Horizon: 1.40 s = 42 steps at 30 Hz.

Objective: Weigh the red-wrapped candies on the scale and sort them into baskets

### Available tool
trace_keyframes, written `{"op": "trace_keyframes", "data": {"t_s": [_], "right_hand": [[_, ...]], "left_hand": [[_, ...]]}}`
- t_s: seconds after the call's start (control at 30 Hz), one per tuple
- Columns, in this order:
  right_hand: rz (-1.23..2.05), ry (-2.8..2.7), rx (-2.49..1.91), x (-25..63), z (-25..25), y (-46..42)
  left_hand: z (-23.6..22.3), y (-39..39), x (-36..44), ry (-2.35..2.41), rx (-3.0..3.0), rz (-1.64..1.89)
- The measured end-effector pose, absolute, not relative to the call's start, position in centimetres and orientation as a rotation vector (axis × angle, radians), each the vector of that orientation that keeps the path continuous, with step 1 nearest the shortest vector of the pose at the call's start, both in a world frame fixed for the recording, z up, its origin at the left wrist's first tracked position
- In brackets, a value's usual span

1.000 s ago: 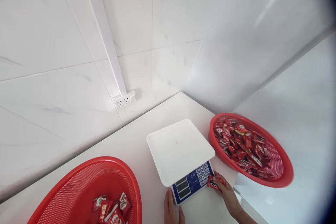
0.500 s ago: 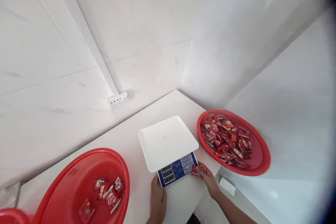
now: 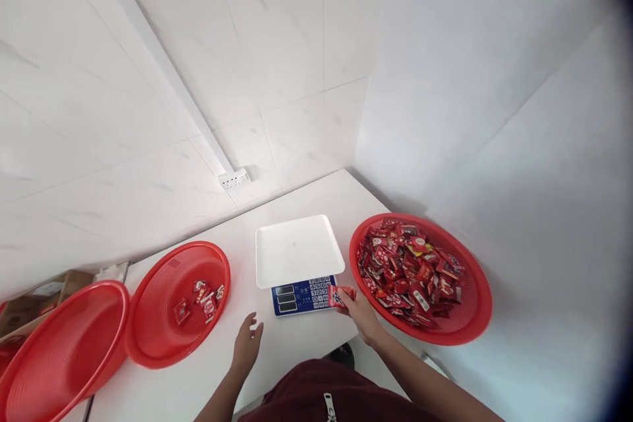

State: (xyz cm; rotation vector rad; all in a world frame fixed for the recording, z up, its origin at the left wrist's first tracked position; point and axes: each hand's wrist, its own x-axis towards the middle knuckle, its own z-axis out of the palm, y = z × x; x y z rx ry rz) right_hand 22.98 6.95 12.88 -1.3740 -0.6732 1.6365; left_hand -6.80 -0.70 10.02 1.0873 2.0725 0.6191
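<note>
A digital scale with a white weighing tray (image 3: 297, 252) and a blue keypad panel (image 3: 302, 297) stands on the white table. My right hand (image 3: 360, 314) grips a small red snack packet (image 3: 335, 297) by the keypad's right end. Nothing is in my left hand (image 3: 248, 341), whose slightly curled fingers are apart, just left of the scale's front. To the right, a red basket (image 3: 479, 316) is heaped with red wrapped packets (image 3: 410, 270). A second red basket (image 3: 158, 283), left of the scale, contains several packets (image 3: 208, 303).
Another red basket (image 3: 64, 356) stands at the far left, its visible inside bare. Behind it is a cardboard box (image 3: 74, 282). A power socket (image 3: 232, 179) sits low on the tiled wall at the back, and a wall rises beyond the right basket.
My left hand has let go of the scale's left front corner and moved left of it. The scale now sits squarer to me. My right hand still grips the packet. The view has shifted, showing more baskets leftward.
</note>
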Motion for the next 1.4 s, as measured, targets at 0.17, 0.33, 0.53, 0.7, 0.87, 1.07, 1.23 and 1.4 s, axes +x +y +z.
{"op": "trace_keyframes", "data": {"t_s": [0.17,0.33,0.53,0.7,0.87,1.07,1.23,1.4], "right_hand": [[1.898,-0.633,-1.096,21.7,16.6,12.2],[1.432,-1.1,-1.338,24.8,16.0,13.0],[0.985,-1.688,-2.125,32.7,12.3,9.1],[1.04,-1.94,-2.295,34.1,11.0,9.4],[0.962,-1.938,-2.375,33.1,10.8,10.4],[0.734,-1.724,-2.437,34.6,12.2,11.0],[0.765,-1.342,-2.221,34.1,13.8,12.9],[1.294,-0.798,-1.629,27.5,14.8,15.0]], "left_hand": [[12.0,-1.9,-5.0,1.946,1.21,0.472],[12.5,-1.3,-4.6,1.809,1.395,0.385],[12.4,1.7,-5.7,1.902,1.385,0.389],[11.7,3.2,-5.8,1.891,1.414,0.411],[12.1,3.0,-7.9,1.944,1.454,0.509],[15.3,1.2,-13.8,2.194,1.376,0.612],[17.0,0.4,-16.5,2.384,1.288,0.551],[15.8,1.5,-16.1,2.369,1.319,0.337]]}}
